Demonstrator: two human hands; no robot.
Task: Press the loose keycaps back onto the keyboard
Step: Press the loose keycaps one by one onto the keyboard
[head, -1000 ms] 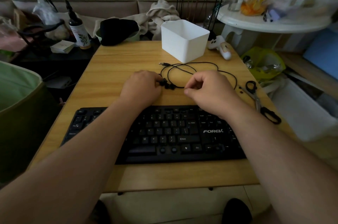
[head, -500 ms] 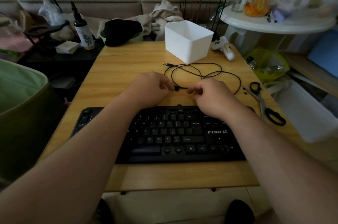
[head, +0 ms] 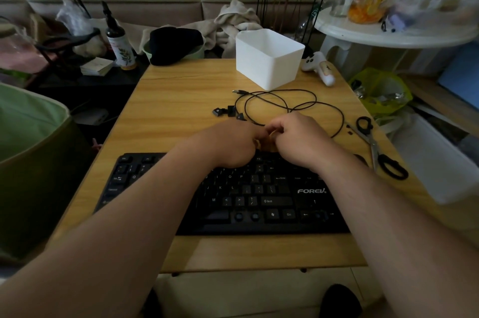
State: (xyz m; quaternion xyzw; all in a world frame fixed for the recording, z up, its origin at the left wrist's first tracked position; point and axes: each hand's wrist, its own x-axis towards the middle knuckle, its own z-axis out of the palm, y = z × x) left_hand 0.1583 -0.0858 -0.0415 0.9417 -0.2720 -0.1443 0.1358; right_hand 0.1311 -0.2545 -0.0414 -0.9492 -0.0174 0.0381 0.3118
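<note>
Keyboard (head: 259, 195): black, flat on the wooden tabletop (head: 181, 89), long axis running left to right, lettering facing the near edge; two round stems bare in the bottom row beside the space bar.
Loose keycaps (head: 228, 111): three small black caps in a short row on the tabletop beyond the keyboard, just left of the cable loop; facing too small to tell.
Left hand (head: 233, 144): curled over the keyboard's far edge, fingertips meeting the right hand's; grip pressed together, contents hidden.
Right hand (head: 298, 138): curled likewise, knuckles up; grip closed, cannot tell on what.
Cable (head: 290, 99): black, looped beyond the hands.
Scissors (head: 375, 149): right of the keyboard, tips pointing away.
White bin (head: 269, 58): at the far edge.
</note>
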